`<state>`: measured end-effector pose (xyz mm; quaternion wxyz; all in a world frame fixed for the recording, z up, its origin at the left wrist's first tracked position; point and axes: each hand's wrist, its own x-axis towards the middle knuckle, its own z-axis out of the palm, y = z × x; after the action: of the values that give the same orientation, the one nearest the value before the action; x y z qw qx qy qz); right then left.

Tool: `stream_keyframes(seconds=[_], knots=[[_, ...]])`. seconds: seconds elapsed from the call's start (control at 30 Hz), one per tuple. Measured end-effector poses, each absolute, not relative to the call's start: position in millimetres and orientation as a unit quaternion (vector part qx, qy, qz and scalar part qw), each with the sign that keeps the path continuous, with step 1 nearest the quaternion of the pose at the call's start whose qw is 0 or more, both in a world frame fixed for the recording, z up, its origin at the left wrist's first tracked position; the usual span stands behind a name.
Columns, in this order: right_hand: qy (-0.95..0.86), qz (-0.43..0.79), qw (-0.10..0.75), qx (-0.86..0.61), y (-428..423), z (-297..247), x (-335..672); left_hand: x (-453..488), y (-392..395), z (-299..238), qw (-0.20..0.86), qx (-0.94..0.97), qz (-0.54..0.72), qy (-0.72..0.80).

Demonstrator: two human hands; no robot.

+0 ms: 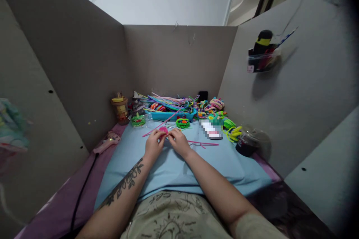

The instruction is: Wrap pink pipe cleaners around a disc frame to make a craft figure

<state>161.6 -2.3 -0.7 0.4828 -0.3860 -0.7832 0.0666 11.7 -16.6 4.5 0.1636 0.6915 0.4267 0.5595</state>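
Observation:
My left hand (pixel 154 142) and my right hand (pixel 178 142) meet over the blue cloth, fingertips pinched together. Between them is a small, bright pink fuzzy pipe-cleaner piece (pixel 163 130), rolled or bunched up; my fingers cover part of it. To the right of my right hand lie bent pink pipe cleaners (pixel 206 143) on the cloth. Another long pink pipe cleaner (pixel 161 124) slants up beyond my hands toward the tray. Just past my right fingers sits a green round pipe-cleaner piece (pixel 183 123) with dark spots.
A blue tray (pixel 171 115) heaped with colourful pipe cleaners stands at the back. Finished-looking fuzzy pieces (pixel 217 103) and yellow pipe cleaners (pixel 235 133) lie right, beside a dark tub (pixel 246 145). At left are a cup (pixel 119 110) and a pink corded device (pixel 108 143). Grey panels enclose three sides.

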Motion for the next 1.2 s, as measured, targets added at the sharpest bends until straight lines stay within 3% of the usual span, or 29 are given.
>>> stream_keyframes(seconds=[0.37, 1.2], knots=[[-0.741, 0.063, 0.502, -0.443, 5, -6, 157, 18, -15, -5, 0.104, 0.73, 0.518, 0.434], [-0.736, 0.173, 0.529, -0.386, -5, 7, 162, 20, -16, -3, 0.043, 0.752, 0.464, 0.466]])
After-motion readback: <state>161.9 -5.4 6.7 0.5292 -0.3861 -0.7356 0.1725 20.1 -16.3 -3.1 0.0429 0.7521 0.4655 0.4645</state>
